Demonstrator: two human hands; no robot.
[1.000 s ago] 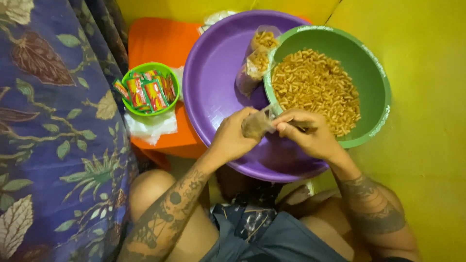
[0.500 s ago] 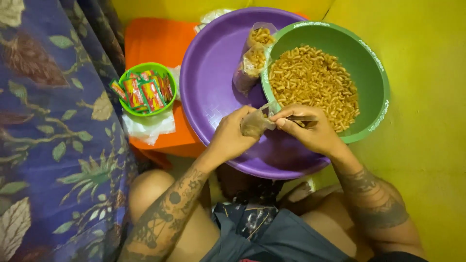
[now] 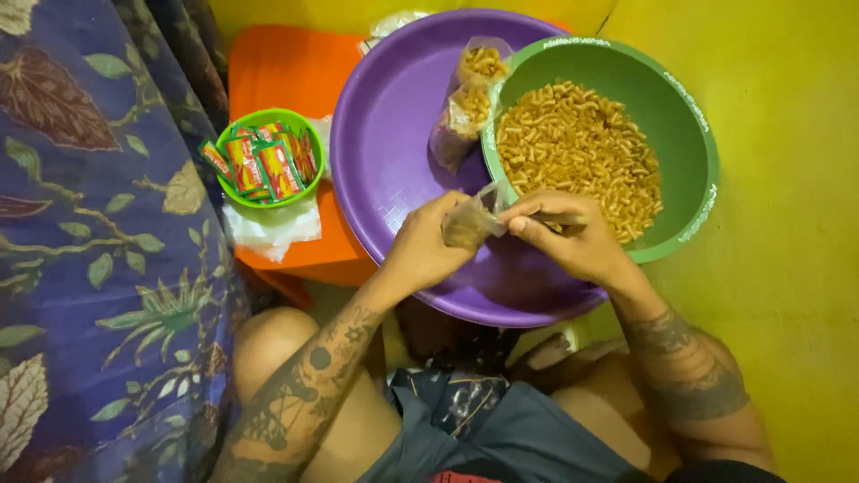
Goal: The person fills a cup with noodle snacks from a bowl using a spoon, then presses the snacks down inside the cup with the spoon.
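On the far left I see a blue cloth [image 3: 80, 224] with leaves on it. Next to it sits a small green bowl [image 3: 268, 121] full of little red packets [image 3: 264, 165], on top of an orange stool [image 3: 286, 72]. Then comes the big purple tray [image 3: 394, 152]. Two filled bags [image 3: 470, 98] lie on it, touching the big green bowl [image 3: 680, 143] of brown snacks [image 3: 582, 148].

My left hand [image 3: 425, 246] is closed around a small bag [image 3: 467, 224] with snacks in it. My right hand [image 3: 573, 237] is just beside it. Its fingers pinch the top of the bag, so that grip is closed too. The bag is held over the purple tray, near the edge of the green bowl.

Since a moment ago, both hands have stayed close together on the bag and have hardly moved. I think the bag is full now and the top is being closed.
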